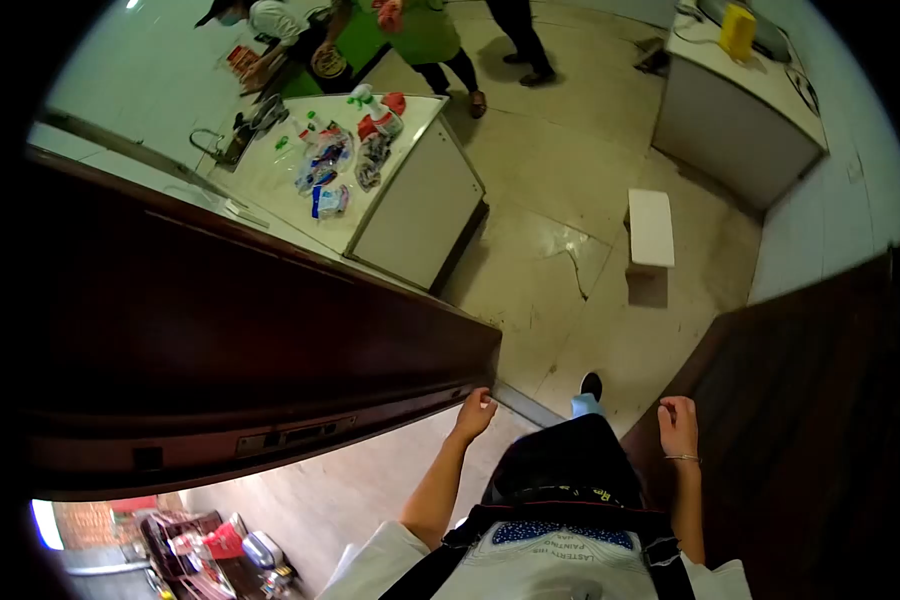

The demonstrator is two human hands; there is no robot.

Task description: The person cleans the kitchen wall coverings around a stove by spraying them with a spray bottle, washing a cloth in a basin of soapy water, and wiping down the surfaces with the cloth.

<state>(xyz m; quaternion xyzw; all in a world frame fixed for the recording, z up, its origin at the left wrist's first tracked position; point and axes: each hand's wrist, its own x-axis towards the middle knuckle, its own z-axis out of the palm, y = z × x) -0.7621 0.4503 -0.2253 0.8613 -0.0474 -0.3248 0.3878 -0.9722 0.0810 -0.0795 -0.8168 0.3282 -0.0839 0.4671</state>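
Note:
My left hand [476,412] is loosely closed beside the end of a dark brown wooden door [270,350]; whether it touches the wood I cannot tell. Curled inward in front of a second dark wooden panel [810,430], my right hand [678,422] shows nothing in its fingers. A thin bracelet [682,458] circles that wrist. Between my arms a black apron or bag [560,460] hangs over my pale shirt. One dark shoe [592,384] of mine is on the tiled floor past the metal threshold [530,405].
A low white stool [652,228] stands on the floor ahead. To the left, a counter [420,200] carries spray bottles [370,108] and plastic packets [330,200]. Another counter [735,130] with a yellow object [737,32] is far right. Several people [425,40] stand at the back.

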